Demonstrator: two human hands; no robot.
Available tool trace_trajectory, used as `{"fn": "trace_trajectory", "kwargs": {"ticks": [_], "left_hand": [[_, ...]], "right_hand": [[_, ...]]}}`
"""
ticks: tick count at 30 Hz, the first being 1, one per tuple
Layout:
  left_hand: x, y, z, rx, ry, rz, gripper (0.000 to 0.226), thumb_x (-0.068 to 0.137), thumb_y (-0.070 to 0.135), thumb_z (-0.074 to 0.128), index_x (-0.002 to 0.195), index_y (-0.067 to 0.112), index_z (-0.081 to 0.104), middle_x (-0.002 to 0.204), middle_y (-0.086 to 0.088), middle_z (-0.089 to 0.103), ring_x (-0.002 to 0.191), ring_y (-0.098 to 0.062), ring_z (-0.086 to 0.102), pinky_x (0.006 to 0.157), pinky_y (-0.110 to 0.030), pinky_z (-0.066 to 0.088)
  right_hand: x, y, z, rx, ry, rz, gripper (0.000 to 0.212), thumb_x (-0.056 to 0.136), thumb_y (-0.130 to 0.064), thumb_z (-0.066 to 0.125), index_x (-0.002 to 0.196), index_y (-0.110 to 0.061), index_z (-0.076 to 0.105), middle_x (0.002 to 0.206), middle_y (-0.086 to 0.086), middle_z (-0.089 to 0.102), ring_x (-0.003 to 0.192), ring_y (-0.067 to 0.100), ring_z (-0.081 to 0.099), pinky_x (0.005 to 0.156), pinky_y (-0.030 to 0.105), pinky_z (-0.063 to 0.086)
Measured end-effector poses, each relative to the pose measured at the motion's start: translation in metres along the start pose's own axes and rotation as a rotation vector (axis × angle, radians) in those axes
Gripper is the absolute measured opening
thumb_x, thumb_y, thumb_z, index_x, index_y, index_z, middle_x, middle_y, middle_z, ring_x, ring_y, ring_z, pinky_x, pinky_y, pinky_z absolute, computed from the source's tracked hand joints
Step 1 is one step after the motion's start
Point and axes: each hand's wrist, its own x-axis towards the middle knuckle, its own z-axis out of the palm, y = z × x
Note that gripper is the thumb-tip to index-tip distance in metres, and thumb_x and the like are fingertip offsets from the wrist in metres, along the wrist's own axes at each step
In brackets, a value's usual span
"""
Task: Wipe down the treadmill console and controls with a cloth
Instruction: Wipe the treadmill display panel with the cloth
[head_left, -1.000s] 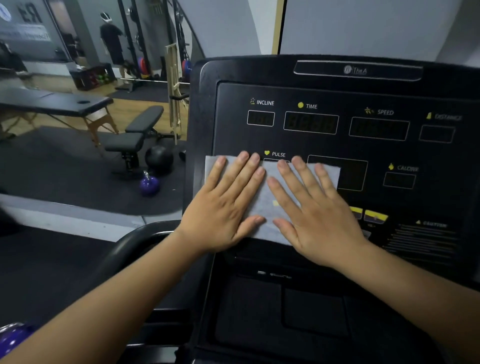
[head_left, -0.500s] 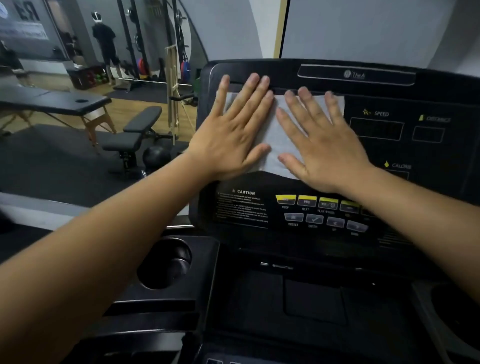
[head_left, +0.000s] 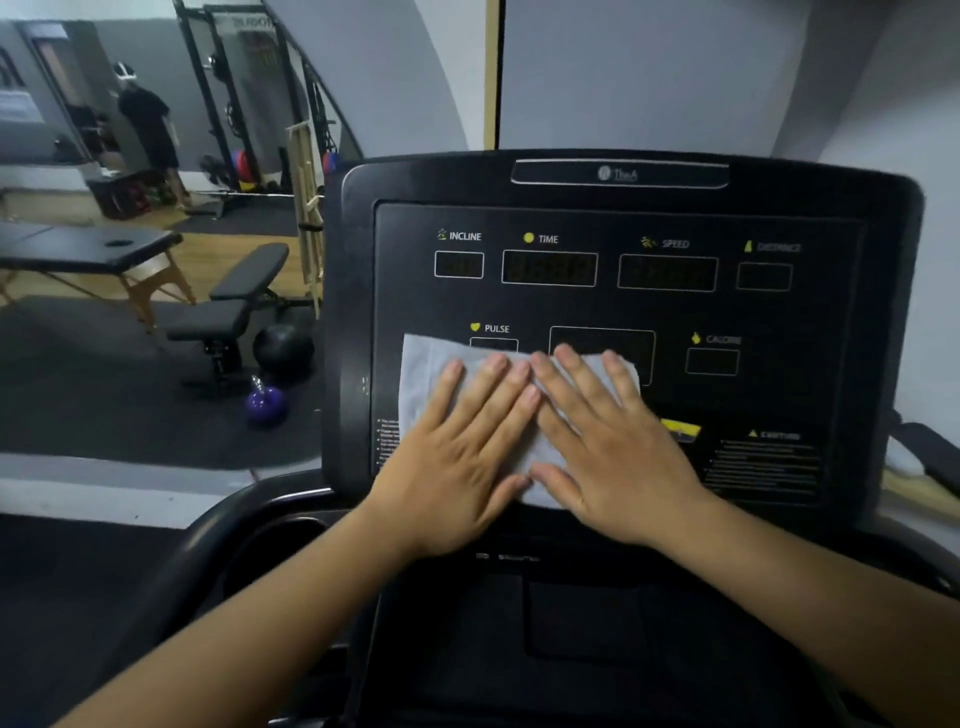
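Cloth (head_left: 423, 374) lower; L hand (head_left: 457, 467), R hand (head_left: 618, 462) atop.

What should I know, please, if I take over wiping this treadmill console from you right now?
Left hand and right hand: both flat, fingers straight, pressing the cloth side by side.
Cloth: lower left of the console, just below the PULSE label.
Done: half a second ago it covered the INCLINE and TIME displays.
Left: probably the right-side displays, the yellow button, the lower tray.
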Motion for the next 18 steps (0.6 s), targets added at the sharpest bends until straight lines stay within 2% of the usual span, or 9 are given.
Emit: {"fn": "trace_trajectory", "kwargs": {"ticks": [6,12,16,18], "left_hand": [[0.03,-0.005,-0.003,-0.008,0.044,0.025,0.082,0.097,0.057,0.042,0.156,0.006,0.017,0.164,-0.013,0.013,0.152,-0.031,0.008,0.121,-0.056,0.013],[0.126,-0.041,-0.032,0.029,0.113,-0.062,0.085,0.096,0.06,0.036,0.156,0.003,0.016,0.164,-0.014,0.014,0.152,-0.032,0.008,0.122,-0.054,0.009],[0.127,-0.027,-0.027,0.002,0.149,-0.134,0.083,0.097,0.055,0.039,0.155,0.0,0.016,0.164,-0.017,0.012,0.152,-0.034,0.006,0.121,-0.056,0.007],[0.109,-0.008,-0.018,-0.036,0.139,-0.131,0.083,0.097,0.052,0.043,0.154,-0.002,0.017,0.164,-0.018,0.012,0.152,-0.035,0.005,0.121,-0.057,0.007]], "right_hand": [[0.001,0.038,-0.004,-0.023,-0.008,-0.046,0.072,0.093,-0.056,0.038,0.143,-0.005,0.042,0.161,0.012,0.011,0.15,0.031,0.012,0.119,0.057,0.01],[0.055,0.12,-0.036,-0.112,-0.017,0.049,0.078,0.095,-0.058,0.027,0.154,-0.01,0.014,0.164,0.01,0.004,0.151,0.029,0.001,0.119,0.057,0.005],[0.049,0.113,-0.036,-0.085,-0.004,0.16,0.076,0.096,-0.057,0.024,0.156,-0.013,0.006,0.164,0.009,-0.001,0.151,0.029,-0.004,0.12,0.056,0.003],[0.028,0.094,-0.027,-0.056,0.004,0.184,0.076,0.097,-0.055,0.028,0.156,-0.012,0.007,0.164,0.01,0.001,0.151,0.03,-0.003,0.119,0.058,0.004]]}}
